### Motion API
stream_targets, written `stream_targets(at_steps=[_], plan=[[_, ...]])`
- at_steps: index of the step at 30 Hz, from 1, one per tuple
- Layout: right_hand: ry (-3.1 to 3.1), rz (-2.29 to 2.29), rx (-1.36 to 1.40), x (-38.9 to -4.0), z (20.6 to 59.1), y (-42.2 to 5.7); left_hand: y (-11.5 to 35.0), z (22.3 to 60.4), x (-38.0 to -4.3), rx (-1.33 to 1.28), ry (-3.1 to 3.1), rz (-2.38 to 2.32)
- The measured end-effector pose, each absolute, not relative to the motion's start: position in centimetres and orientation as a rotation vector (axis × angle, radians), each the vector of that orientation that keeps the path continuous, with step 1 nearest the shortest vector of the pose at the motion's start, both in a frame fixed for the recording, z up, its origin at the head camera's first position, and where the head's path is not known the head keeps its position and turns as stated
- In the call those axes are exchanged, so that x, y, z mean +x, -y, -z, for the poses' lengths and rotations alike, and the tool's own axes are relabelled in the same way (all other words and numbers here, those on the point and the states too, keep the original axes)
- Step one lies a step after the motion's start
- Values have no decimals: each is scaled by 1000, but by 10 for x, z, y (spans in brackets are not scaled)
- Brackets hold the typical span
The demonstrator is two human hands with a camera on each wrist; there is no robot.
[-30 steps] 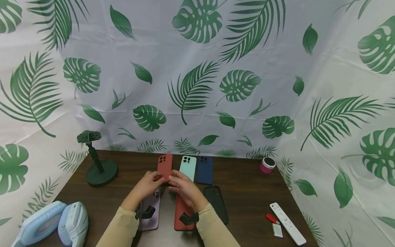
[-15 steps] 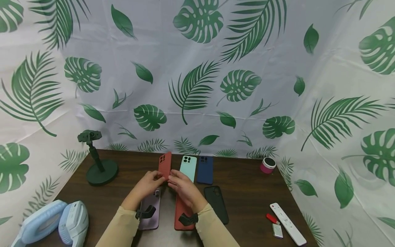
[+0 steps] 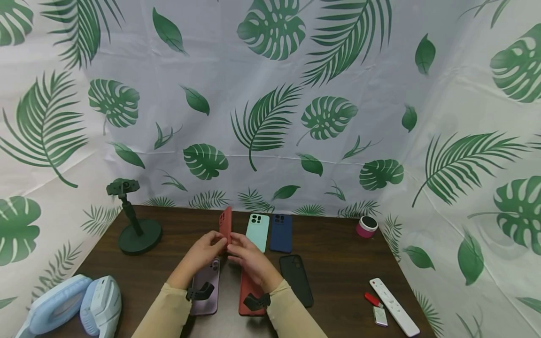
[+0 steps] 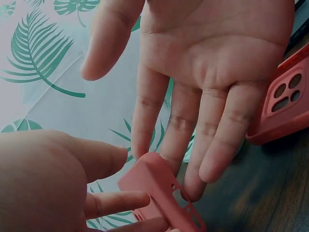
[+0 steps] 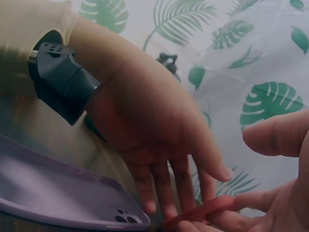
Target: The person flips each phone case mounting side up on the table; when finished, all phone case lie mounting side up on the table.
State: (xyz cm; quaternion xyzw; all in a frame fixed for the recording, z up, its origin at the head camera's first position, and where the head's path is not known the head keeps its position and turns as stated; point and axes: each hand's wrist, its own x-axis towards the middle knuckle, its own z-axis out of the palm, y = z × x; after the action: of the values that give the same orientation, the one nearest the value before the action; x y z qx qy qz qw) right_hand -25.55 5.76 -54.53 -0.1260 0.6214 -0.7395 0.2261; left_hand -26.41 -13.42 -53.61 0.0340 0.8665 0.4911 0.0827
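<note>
A red phone case (image 3: 226, 222) is tilted up on edge between my two hands, its camera cutouts at the far end. My left hand (image 3: 202, 256) holds its lower end from the left. In the left wrist view, a finger of this hand (image 4: 43, 179) lies along the case (image 4: 159, 188). My right hand (image 3: 253, 260) touches the other side with mostly straight fingers, its thumb apart from the case (image 5: 207, 210) in the right wrist view. Below the left hand lies a purple phone case (image 3: 205, 300); a second red case (image 3: 250, 295) lies under the right hand.
Mint (image 3: 256, 232), blue (image 3: 281, 233) and black (image 3: 298, 280) phone cases lie beyond and to the right. A camera stand (image 3: 139, 234) and blue headphones (image 3: 84, 305) sit left. A speaker (image 3: 366, 226), remote (image 3: 394, 306) and red USB stick (image 3: 373, 299) are at right.
The red phone case has turned from showing its back face to standing nearly edge-on. Both hands have stayed almost in place, with slight shifts of the fingers.
</note>
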Motion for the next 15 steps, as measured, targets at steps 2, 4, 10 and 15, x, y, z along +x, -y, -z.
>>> stream_targets(at_steps=[2,4,10,15], plan=[[-1702,2034,-371,-255,545,-56,134,534,-263,68,-2588,-1476],[-1703,2017,-400,-254,545,-55,134,532,-263,49,-2585,-1486],[-1714,1979,-438,-251,544,-50,135,532,-264,34,-2573,-1527],[-1729,1946,-416,-249,546,-49,136,533,-263,20,-2574,-1534]])
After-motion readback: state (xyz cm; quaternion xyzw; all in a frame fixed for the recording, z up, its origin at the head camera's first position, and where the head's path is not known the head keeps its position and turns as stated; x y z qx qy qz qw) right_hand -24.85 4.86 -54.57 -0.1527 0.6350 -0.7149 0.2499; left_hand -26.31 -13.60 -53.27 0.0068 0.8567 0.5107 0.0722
